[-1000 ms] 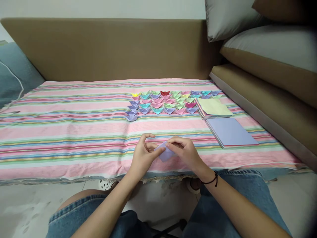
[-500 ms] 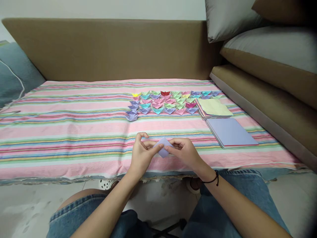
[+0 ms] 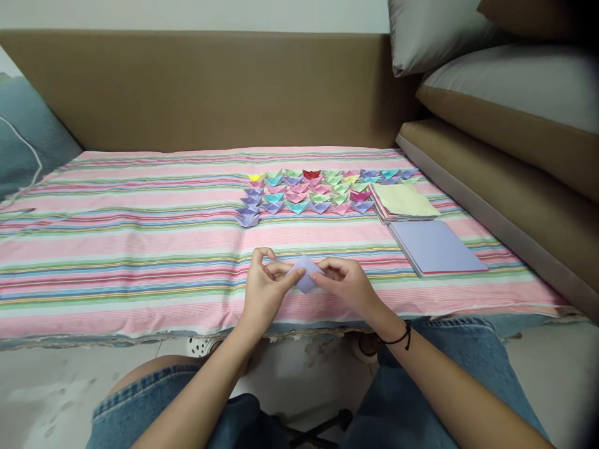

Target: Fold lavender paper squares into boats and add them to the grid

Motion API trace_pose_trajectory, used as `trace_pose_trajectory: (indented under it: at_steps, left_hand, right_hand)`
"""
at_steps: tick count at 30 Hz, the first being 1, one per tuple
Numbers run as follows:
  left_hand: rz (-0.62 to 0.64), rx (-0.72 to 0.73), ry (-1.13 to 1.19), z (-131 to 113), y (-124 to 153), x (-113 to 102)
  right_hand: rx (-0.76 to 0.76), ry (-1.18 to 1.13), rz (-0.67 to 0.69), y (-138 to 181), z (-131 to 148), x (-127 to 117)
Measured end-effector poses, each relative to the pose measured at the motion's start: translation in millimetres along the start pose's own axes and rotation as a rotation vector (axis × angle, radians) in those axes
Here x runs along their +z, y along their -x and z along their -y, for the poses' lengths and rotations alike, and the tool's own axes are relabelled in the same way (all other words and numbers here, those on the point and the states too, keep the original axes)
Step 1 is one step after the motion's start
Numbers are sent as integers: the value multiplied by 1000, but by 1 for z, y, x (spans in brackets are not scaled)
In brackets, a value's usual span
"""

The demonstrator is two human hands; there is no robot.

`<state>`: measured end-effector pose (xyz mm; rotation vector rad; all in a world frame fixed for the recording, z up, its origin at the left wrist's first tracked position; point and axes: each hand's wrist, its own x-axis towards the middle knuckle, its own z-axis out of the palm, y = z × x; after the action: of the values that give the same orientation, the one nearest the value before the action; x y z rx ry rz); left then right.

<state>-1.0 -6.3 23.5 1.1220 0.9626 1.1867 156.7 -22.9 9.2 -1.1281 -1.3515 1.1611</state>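
Note:
A small folded lilac paper (image 3: 305, 275) is held between both hands just above the near part of the striped cloth (image 3: 140, 249). My left hand (image 3: 264, 290) pinches its left corner with thumb and fingers. Pinched on the right side of the paper is my right hand (image 3: 349, 287), with a black band on its wrist. Farther back lie several rows of finished folded paper boats (image 3: 318, 190) in many colours. To the right are a lilac stack of paper squares (image 3: 435, 246) and a pale yellow-topped stack (image 3: 405, 201).
The striped cloth covers a low brown sofa seat with a brown backrest (image 3: 210, 87). Grey and brown cushions (image 3: 505, 93) are piled at the right. A teal cushion (image 3: 23, 137) and a white cord lie at the left. My knees in denim are below.
The lilac paper has been folded smaller and turned between my fingers; both hands shifted slightly up and closer together. The boats and paper stacks have not moved.

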Motion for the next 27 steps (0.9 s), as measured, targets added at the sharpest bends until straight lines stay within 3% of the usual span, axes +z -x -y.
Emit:
trace_pose_trajectory:
  at_steps: [11,18,27]
  left_hand:
    - [24,-53,29,-6,0,0]
    - [28,-27,3,-6,1,0]
    - [43,-24,39,-10,-2,-4]
  right_hand:
    - [-42,95,75,-1,6,-3]
    - [-21,111,14,1,7,-3]
    - [-58,58,136,-4,8,-9]
